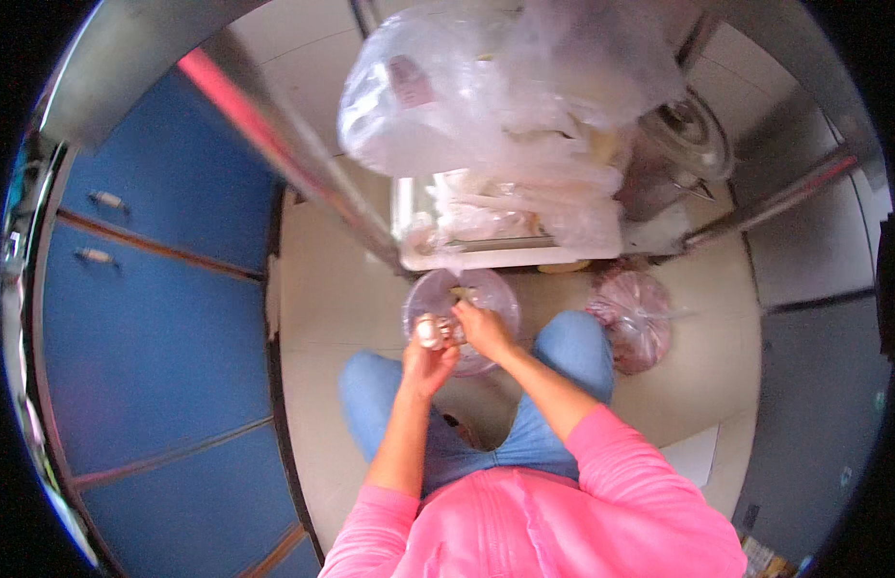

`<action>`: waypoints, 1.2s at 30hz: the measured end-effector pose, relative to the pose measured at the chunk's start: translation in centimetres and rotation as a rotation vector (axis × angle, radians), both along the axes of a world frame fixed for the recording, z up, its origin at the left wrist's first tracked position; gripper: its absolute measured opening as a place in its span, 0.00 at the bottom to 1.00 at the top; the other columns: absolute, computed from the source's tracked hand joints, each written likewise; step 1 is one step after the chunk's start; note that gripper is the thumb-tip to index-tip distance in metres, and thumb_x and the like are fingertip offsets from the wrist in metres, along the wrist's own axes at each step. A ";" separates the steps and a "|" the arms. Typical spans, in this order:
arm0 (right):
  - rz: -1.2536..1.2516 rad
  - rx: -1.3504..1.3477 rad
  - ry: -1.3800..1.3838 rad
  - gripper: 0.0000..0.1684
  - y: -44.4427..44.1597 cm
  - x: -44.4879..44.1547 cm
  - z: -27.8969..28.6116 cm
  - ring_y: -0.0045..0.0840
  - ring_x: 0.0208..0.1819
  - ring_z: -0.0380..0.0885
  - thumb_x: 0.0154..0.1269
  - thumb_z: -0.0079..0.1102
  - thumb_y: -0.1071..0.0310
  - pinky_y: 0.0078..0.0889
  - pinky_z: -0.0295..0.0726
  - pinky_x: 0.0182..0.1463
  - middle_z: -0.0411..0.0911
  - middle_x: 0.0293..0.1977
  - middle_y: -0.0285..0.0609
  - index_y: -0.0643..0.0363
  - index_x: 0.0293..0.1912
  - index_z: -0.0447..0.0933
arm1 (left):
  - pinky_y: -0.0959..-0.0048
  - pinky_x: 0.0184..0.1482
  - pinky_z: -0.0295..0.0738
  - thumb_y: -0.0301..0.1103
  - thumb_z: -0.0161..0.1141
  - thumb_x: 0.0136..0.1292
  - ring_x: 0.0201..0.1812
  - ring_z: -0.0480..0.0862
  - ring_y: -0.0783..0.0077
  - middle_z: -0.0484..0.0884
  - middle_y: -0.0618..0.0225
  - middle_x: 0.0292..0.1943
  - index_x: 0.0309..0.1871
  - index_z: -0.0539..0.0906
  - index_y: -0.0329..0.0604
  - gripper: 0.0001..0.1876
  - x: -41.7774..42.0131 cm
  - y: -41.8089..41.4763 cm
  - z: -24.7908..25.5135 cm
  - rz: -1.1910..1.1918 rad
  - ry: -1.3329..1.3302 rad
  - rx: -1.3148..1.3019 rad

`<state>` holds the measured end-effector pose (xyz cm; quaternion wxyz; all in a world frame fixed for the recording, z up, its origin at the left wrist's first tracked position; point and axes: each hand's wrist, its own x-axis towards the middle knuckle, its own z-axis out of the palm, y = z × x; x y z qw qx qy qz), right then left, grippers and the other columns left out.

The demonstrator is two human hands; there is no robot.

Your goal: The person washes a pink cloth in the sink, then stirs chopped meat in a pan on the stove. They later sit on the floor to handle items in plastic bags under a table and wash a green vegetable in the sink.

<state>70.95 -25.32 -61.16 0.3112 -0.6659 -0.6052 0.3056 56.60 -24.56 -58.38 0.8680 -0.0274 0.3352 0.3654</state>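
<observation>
My left hand [423, 370] grips a rounded, shiny whitish piece of food [429, 331], too blurred to name exactly. It is held over a pale translucent plastic bowl [506, 318] on the floor between my knees. Close beside it, my right hand [485, 332] reaches over the same bowl with its fingers bent inward. Its fingertips are near the whitish piece, and whether they pinch something is unclear. Small yellowish-white pieces [467, 293] show beyond the fingers at the far side of the bowl. Both hands partly hide what the bowl contains.
Ahead, a white tray [490, 259] carries crumpled clear plastic bags, and a large plastic bag [433, 94] bulges above. A tied bag with reddish contents [630, 318] sits right of my knee. A metal pot [685, 134] stands back right. Blue cabinets [165, 347] line the left.
</observation>
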 end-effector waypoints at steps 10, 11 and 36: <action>0.054 0.300 -0.130 0.11 -1.9 2.4 4.4 0.37 0.49 0.72 0.58 0.55 0.62 0.39 0.68 0.52 0.73 0.47 0.47 0.57 0.38 0.78 | 0.75 0.24 0.71 0.41 0.50 0.61 0.27 0.75 0.70 0.76 0.67 0.25 0.28 0.75 0.45 0.11 0.5 1.1 0.5 -0.018 0.103 -0.090; 0.038 0.321 -0.032 0.11 -2.2 3.4 4.9 0.36 0.47 0.74 0.58 0.56 0.63 0.38 0.70 0.50 0.75 0.44 0.46 0.59 0.37 0.78 | 0.75 0.23 0.70 0.41 0.50 0.62 0.26 0.75 0.71 0.76 0.68 0.24 0.27 0.75 0.46 0.11 1.0 1.0 0.5 -0.055 0.104 -0.062; -1.441 -0.225 -0.229 0.13 -32.4 30.1 -11.1 0.41 0.38 0.73 0.42 0.61 0.70 0.40 0.72 0.41 0.74 0.32 0.44 0.56 0.33 0.74 | 0.74 0.23 0.66 0.42 0.49 0.63 0.24 0.73 0.75 0.73 0.73 0.22 0.24 0.73 0.49 0.13 4.5 1.1 2.7 -0.315 0.327 0.048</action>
